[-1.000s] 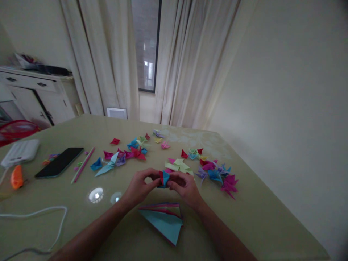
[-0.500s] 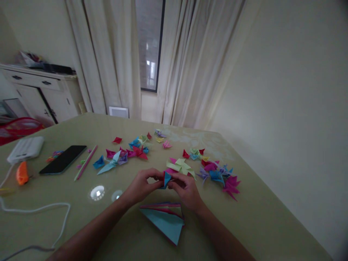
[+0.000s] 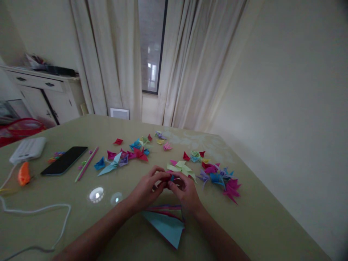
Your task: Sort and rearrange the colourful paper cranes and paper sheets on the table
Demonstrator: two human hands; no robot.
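Observation:
My left hand [image 3: 145, 190] and my right hand [image 3: 185, 193] meet over the green table [image 3: 258, 224], fingers pinched together on a small red and blue folded paper piece [image 3: 170, 178], now mostly hidden between them. Just under my wrists lies a stack of folded paper sheets [image 3: 166, 224], light blue on top with pink edges. A pale green folded figure [image 3: 181, 168] lies right beyond my fingers. Several small origami figures in pink, blue and purple [image 3: 220, 178] lie to the right of my right hand.
More paper figures [image 3: 127, 154] are scattered across the middle of the table. On the left lie a black phone [image 3: 64, 160], a pink stick [image 3: 86, 164], a white device [image 3: 27, 148], an orange object [image 3: 24, 173] and a white cable [image 3: 35, 212]. Curtains hang behind.
My fingers have closed tighter round the small red and blue piece, so less of it shows. The view has shifted slightly.

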